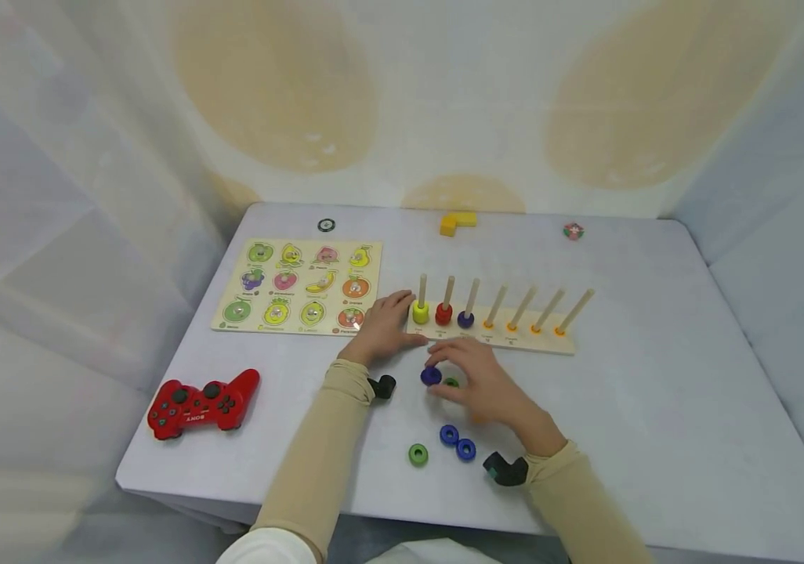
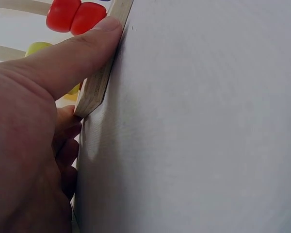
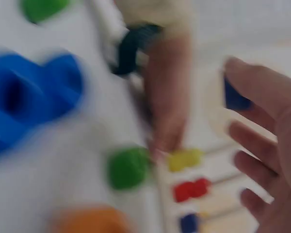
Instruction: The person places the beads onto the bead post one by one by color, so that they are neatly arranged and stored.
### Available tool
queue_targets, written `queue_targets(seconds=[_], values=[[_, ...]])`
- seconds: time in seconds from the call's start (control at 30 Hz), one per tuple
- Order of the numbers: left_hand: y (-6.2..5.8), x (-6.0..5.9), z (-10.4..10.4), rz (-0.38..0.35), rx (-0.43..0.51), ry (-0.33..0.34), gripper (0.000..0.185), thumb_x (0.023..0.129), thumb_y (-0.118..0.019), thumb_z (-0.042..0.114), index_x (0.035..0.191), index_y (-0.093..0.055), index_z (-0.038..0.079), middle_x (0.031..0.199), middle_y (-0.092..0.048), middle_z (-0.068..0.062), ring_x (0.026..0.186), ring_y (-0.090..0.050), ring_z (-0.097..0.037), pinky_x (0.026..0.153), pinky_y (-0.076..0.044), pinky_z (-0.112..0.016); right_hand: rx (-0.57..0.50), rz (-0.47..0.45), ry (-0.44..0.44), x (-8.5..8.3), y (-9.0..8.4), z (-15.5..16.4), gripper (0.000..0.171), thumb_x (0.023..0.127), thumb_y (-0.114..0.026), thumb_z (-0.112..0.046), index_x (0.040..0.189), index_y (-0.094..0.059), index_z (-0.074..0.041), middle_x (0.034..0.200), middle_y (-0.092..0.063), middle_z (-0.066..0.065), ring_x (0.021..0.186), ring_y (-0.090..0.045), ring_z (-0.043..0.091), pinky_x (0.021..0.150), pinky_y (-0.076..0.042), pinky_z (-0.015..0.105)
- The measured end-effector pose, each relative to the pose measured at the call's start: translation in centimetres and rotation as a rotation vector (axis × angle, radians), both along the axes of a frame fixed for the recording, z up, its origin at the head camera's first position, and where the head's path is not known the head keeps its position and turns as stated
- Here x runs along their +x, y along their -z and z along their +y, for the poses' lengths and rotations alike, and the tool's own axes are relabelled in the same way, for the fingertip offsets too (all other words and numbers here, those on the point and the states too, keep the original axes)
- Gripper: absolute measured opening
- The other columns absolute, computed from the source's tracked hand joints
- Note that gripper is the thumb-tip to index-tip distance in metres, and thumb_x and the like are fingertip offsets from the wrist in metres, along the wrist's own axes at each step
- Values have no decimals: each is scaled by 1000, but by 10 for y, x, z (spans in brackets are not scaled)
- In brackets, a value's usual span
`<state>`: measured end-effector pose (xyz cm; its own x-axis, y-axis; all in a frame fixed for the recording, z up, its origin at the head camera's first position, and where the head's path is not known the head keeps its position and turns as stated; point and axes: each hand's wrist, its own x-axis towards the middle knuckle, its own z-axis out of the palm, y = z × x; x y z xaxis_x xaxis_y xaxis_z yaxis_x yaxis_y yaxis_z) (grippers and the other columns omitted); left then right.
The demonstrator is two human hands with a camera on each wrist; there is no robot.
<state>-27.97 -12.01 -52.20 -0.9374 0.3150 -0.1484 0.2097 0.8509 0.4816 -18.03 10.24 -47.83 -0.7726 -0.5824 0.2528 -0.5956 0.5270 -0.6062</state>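
Observation:
A wooden peg board (image 1: 563, 345) with a row of upright pegs lies mid-table. Yellow rings (image 1: 420, 313) sit on its leftmost peg, red rings (image 1: 443, 315) on the second, and a dark purple-blue ring (image 1: 465, 319) on the third. My left hand (image 1: 382, 330) grips the board's left end; in the left wrist view its thumb (image 2: 82, 56) lies along the front edge. Between thumb and fingertips, my right hand (image 1: 483, 380) pinches another purple-blue ring (image 1: 431, 376) in front of the board. The right wrist view is blurred but shows that ring (image 3: 236, 95) too.
Loose on the table near the right hand are green rings (image 1: 418, 454), blue rings (image 1: 466, 450) and a partly hidden orange ring (image 1: 478, 418). A fruit puzzle board (image 1: 335, 321) and red game controller (image 1: 197, 407) lie left. Yellow blocks (image 1: 448, 225) and round chips (image 1: 327, 225) lie at the back.

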Motion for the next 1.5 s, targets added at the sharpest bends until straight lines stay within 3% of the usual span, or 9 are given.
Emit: queue_targets(seconds=[0.17,0.27,0.37,0.57,0.83,1.17,1.4,1.5], values=[[2,0,0,-5,24,-8,97,84,-78,54,161,-32,18,169,-26,0,155,-24,-32,128,-21,-53,-117,161,281,-27,-34,26,36,85,-84,-20,115,-69,-8,134,-63,16,131,-50,37,111,-32,61],[4,0,1,-11,34,7,96,85,-78,54,161,-32,18,169,-26,-1,155,-24,-32,128,-22,-53,-96,181,443,-43,-48,38,34,88,-82,-20,116,-68,-7,136,-60,17,132,-47,41,109,-28,65],[6,0,3,-16,28,21,96,85,-78,54,161,-32,18,169,-26,-1,155,-25,-32,128,-22,-52,-46,151,521,-54,-55,43,33,90,-79,-22,116,-68,-6,138,-59,18,132,-45,43,108,-27,67],[6,2,6,-15,28,22,96,85,-78,54,161,-32,18,169,-26,0,155,-25,-31,129,-21,-51,30,87,519,-64,-59,39,34,93,-77,-26,120,-68,-7,140,-58,18,136,-44,43,111,-25,67],[6,1,7,2,27,19,96,85,-77,55,161,-33,18,169,-27,-1,155,-26,-30,129,-22,-50,89,61,513,-65,-63,33,42,93,-76,-27,129,-66,-9,143,-57,17,137,-43,41,113,-24,67],[5,0,3,-8,30,12,96,85,-77,56,161,-32,18,169,-26,-1,155,-25,-31,129,-21,-50,-10,120,503,-60,-63,38,37,93,-77,-23,125,-68,-8,138,-60,17,135,-45,42,112,-25,66],[0,0,0,-5,19,11,98,85,-77,56,162,-30,17,170,-26,-1,155,-25,-32,129,-21,-51,-153,181,510,-44,-46,37,27,94,-74,-16,119,-71,-5,128,-65,16,123,-55,37,103,-46,54],[-2,0,-1,-7,18,12,97,86,-76,56,162,-30,17,170,-26,-1,155,-25,-32,129,-21,-51,-156,171,454,-29,-32,37,26,94,-74,-14,118,-71,-7,124,-67,14,118,-59,34,98,-52,52]])
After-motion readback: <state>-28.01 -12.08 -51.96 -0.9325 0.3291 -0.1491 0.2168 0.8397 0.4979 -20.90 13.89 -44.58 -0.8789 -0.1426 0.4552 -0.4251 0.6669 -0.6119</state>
